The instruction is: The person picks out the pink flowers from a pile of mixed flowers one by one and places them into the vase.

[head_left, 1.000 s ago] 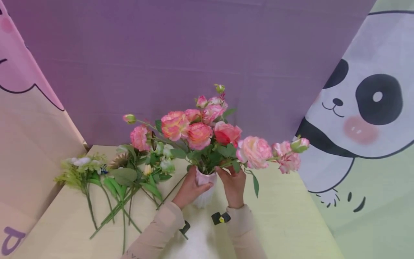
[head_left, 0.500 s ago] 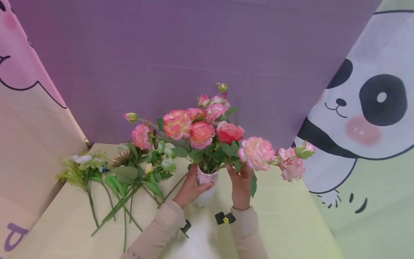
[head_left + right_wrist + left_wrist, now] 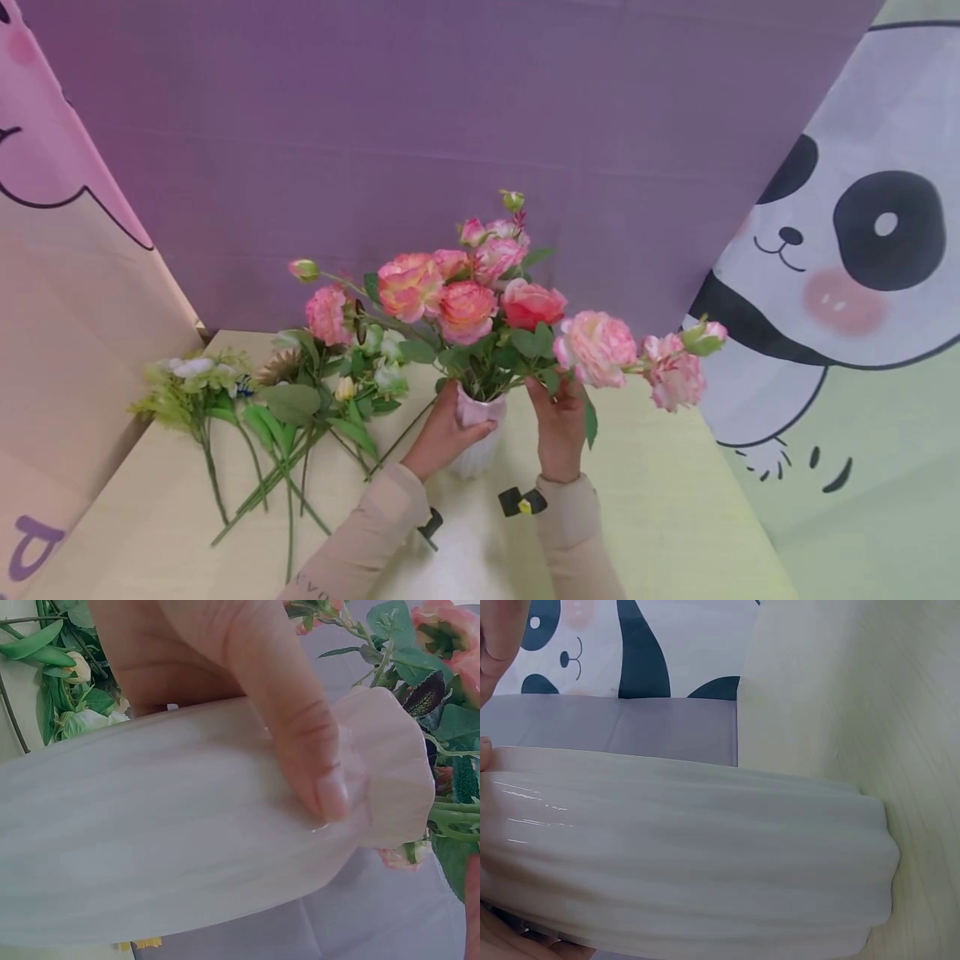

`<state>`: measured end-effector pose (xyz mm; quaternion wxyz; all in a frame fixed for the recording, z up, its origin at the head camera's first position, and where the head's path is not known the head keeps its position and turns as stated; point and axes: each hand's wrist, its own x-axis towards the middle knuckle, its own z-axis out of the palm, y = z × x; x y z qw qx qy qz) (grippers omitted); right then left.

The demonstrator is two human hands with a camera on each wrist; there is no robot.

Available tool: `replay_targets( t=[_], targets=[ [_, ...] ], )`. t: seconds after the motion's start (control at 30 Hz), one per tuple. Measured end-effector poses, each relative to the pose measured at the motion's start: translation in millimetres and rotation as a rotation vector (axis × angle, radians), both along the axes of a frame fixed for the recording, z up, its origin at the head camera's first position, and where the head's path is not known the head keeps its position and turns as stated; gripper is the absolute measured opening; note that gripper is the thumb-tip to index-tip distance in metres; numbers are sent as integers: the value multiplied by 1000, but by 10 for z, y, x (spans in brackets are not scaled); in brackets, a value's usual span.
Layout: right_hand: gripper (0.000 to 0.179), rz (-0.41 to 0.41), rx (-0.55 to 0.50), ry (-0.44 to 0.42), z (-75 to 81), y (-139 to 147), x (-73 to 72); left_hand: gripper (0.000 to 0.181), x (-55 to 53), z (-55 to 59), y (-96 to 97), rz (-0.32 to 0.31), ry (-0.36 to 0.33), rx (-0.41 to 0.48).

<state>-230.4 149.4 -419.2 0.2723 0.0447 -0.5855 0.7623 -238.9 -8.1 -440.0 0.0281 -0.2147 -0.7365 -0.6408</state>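
A white, ribbed vase (image 3: 477, 454) with a wavy rim stands upright, holding several pink and coral flowers (image 3: 467, 312) with green leaves. My left hand (image 3: 441, 437) grips it just under the rim; the right wrist view shows the left thumb (image 3: 315, 757) lying across the vase wall. To the right of the rim, my right hand (image 3: 561, 429) has its thumb and fingers at the leafy stem of a pale pink flower (image 3: 597, 348) that leans far out to the right. Leaves partly hide those fingertips. Farther along that branch are a smaller bloom (image 3: 673, 372) and a bud (image 3: 705, 337).
Loose flower stems (image 3: 281, 479) lie crossed on the left of the pale table (image 3: 660, 517), with white blooms (image 3: 191, 368) and greenery at their far ends. A purple cloth wall (image 3: 420, 108) rises behind. A panda print (image 3: 840, 250) covers the right side.
My right hand has moved right, away from the vase rim, along the leaning stem. The pale pink flower dipped, then rose a little. My left hand keeps its hold on the vase.
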Motion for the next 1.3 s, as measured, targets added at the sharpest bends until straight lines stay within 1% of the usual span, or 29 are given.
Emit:
replay_targets(
  t=[0.07, 0.1, 0.17, 0.3, 0.37, 0.47, 0.53, 0.7, 0.77, 0.83, 0.93, 1.0, 1.07, 1.13, 1.2, 1.27, 1.3],
  targets=[
    [28, 19, 11, 13, 0, 3, -18, 71, 3, 1, -1, 2, 0, -2],
    [27, 13, 30, 12, -3, 4, -30, 71, 4, 0, -2, 4, -1, -5],
    [25, 6, 51, -12, -13, 0, -51, 72, 7, -3, -5, 6, -2, -9],
    [25, -6, 67, -122, -46, -26, -61, 71, 8, -20, -8, 7, -4, -11],
    [27, 23, 41, -173, -59, -44, -53, 70, 7, -25, -6, 6, -10, -12],
    [26, 46, 27, -205, -67, -60, -37, 71, -9, -49, -1, 10, -9, -17],
    [25, 54, 32, -195, -66, -60, -34, 73, -52, -121, 16, 17, -12, -21],
    [24, 45, 68, -183, -75, -29, -33, 79, -191, -351, 56, 31, 4, -20],
    [24, 49, 71, -191, -82, -11, -31, 80, -214, -385, 55, 33, 10, -28],
    [24, 53, 73, -195, -94, 12, -29, 80, -228, -396, 51, 30, 19, -38],
    [24, 67, 73, -198, -103, 42, -20, 81, -242, -403, 45, 18, 14, -52],
    [24, 68, 94, -171, -114, 60, -19, 81, -244, -407, 23, 6, 11, -64],
    [19, 60, 122, -103, -135, 82, -26, 79, -260, -419, -21, -11, 12, -90],
    [17, 51, 168, -21, -163, 119, -33, 78, -282, -425, -89, -38, 30, -111],
    [14, 28, 231, 63, -193, 165, -41, 74, -298, -417, -174, -53, 72, -133],
    [15, 12, 304, 94, -204, 215, -41, 68, -328, -412, -261, -61, 117, -135],
    [16, -9, 351, 99, -208, 239, -45, 64, -340, -414, -304, -50, 152, -141]
  ],
)
